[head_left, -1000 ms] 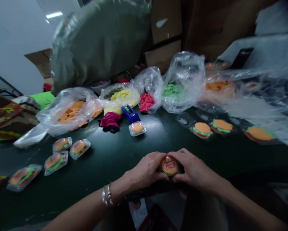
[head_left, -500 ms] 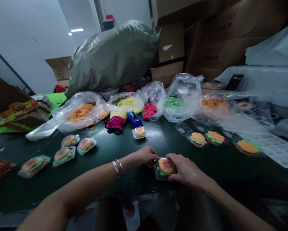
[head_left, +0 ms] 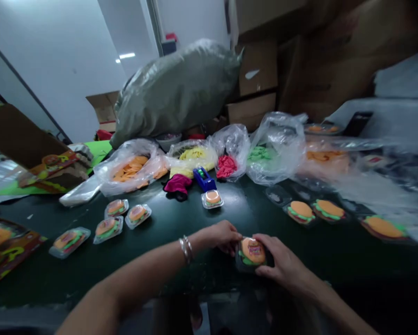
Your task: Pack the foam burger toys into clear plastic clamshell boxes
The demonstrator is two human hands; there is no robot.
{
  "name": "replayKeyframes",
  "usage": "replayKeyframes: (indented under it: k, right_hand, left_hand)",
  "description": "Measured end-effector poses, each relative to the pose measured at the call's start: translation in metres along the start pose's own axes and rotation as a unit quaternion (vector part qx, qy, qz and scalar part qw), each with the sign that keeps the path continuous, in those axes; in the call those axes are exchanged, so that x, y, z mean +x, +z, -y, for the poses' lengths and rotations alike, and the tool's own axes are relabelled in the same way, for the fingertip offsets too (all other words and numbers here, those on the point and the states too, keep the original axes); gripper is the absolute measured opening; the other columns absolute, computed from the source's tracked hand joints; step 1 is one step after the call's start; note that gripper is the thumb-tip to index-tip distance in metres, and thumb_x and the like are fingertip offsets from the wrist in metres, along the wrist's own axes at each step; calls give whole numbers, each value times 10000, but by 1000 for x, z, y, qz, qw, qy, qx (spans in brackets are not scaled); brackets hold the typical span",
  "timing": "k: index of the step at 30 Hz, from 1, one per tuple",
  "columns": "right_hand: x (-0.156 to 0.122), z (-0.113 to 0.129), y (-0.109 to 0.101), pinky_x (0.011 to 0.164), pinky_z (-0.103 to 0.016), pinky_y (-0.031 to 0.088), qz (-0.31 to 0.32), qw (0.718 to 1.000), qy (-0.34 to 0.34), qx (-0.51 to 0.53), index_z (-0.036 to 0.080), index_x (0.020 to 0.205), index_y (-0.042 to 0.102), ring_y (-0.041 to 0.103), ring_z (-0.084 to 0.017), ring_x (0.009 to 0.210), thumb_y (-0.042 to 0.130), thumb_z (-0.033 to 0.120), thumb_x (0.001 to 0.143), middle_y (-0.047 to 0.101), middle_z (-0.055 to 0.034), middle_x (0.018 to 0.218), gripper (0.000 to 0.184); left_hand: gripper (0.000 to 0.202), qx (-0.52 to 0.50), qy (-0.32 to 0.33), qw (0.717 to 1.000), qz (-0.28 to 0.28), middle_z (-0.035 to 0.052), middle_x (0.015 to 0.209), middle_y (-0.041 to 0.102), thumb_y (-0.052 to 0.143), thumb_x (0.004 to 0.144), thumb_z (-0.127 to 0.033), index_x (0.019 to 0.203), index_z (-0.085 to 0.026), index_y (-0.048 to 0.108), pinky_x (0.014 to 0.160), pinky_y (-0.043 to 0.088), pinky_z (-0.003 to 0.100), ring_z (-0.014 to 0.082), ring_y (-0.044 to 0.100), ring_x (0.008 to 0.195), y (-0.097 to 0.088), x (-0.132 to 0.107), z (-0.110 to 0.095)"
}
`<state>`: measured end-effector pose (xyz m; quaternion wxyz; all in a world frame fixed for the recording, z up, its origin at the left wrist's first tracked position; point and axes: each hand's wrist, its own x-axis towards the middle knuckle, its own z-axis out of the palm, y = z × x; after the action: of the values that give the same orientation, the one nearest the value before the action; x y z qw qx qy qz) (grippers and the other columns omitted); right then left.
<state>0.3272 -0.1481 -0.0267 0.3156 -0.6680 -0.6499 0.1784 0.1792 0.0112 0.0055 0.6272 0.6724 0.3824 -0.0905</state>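
Observation:
A toy burger in a clear plastic box [head_left: 253, 251] sits near the table's front edge, with a printed label on its orange bun. My right hand [head_left: 281, 260] grips the box from the right, thumb at the near side and fingers over the far side. At its left edge, the curled fingers of my left hand [head_left: 226, 238] pinch the box's rim; the fingertips are partly hidden. Beyond my hands stand another boxed burger [head_left: 213, 198] and a blue tape dispenser [head_left: 205, 180]. A magenta and black cloth item [head_left: 178, 185] lies beside the dispenser.
Several boxed burgers [head_left: 107, 227] stand at the left; burgers in open boxes [head_left: 300, 211] are at the right. Along the back are plastic bags of orange pieces [head_left: 130, 168], yellow, red and green pieces [head_left: 261, 153]. A printed carton [head_left: 11, 251] lies at the left edge.
The whole scene has shifted right and slightly down in view, as the camera turned left. Both hands stay at the same burger box, with little change in their hold.

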Motion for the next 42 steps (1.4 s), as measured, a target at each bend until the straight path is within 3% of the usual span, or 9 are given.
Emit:
replayKeyframes:
  k: [7, 12, 14, 16, 19, 21, 29, 36, 42]
  right_hand:
    - [-34, 12, 25, 978, -560, 442, -188, 971, -126, -76, 221, 1289, 422, 500, -323, 1175, 621, 104, 753, 541, -141, 1298, 584]
    - [-89, 46, 44, 992, -539, 448, -109, 982, -156, -1, 270, 1394, 359, 476, -336, 1228, 645, 152, 780, 521, -122, 1354, 687]
    - [-119, 57, 56, 976, -469, 484, -34, 986, -106, 124, 298, 1393, 367, 497, -320, 1232, 679, 227, 778, 491, -107, 1395, 693]
    - [-145, 66, 70, 891, -373, 544, 12, 961, 22, 275, 310, 1323, 439, 590, -272, 1134, 644, 298, 819, 558, -88, 1321, 544]
    - [-166, 80, 91, 728, -262, 561, 10, 896, 212, 390, 266, 1013, 604, 666, -195, 856, 590, 350, 853, 671, -28, 954, 181]
    - [-170, 88, 100, 692, -239, 534, 2, 880, 263, 395, 237, 826, 627, 635, -178, 772, 626, 386, 816, 641, -7, 821, 149]
    - [-171, 96, 97, 666, -234, 483, 51, 866, 340, 364, 229, 790, 664, 609, -179, 733, 651, 437, 780, 654, 1, 767, 209]
    - [-177, 103, 96, 607, -222, 439, 76, 883, 322, 333, 219, 707, 619, 559, -153, 647, 594, 418, 830, 599, 18, 669, 235]
    - [-174, 103, 84, 653, -225, 452, 159, 866, 310, 359, 220, 794, 602, 573, -165, 722, 584, 402, 846, 598, 7, 751, 191]
  left_hand:
    - [312, -145, 175, 969, -101, -32, 691, 574, 706, 666, -396, 826, -137, 636, 602, 406, 210, 88, 497, 613, 43, -36, 10]
    - [218, -234, 153, 947, -158, -14, 672, 585, 748, 660, -322, 730, -125, 686, 651, 410, 226, 109, 501, 648, 72, -99, 66]
    - [189, -280, 116, 938, -170, -17, 670, 569, 773, 648, -299, 695, -130, 704, 634, 402, 216, 106, 497, 645, 90, -125, 101]
    - [205, -341, 61, 922, -173, -23, 676, 548, 792, 636, -319, 692, -137, 713, 610, 395, 210, 98, 491, 628, 112, -146, 134]
    - [274, -390, -3, 904, -176, -15, 708, 536, 800, 630, -394, 710, -144, 722, 605, 403, 220, 105, 496, 634, 140, -165, 170]
    - [313, -379, -16, 908, -180, -3, 735, 545, 798, 627, -436, 725, -147, 729, 629, 415, 229, 119, 506, 668, 150, -171, 182]
    - [311, -323, -12, 926, -197, -1, 714, 563, 762, 672, -474, 717, -168, 728, 670, 413, 230, 129, 504, 696, 149, -181, 182]
    - [332, -327, -39, 931, -159, -2, 683, 569, 720, 710, -485, 695, -155, 685, 638, 408, 234, 124, 500, 646, 149, -191, 180]
    - [296, -311, -44, 943, -111, 12, 714, 602, 715, 715, -439, 723, -144, 691, 676, 397, 246, 142, 523, 697, 140, -199, 181]
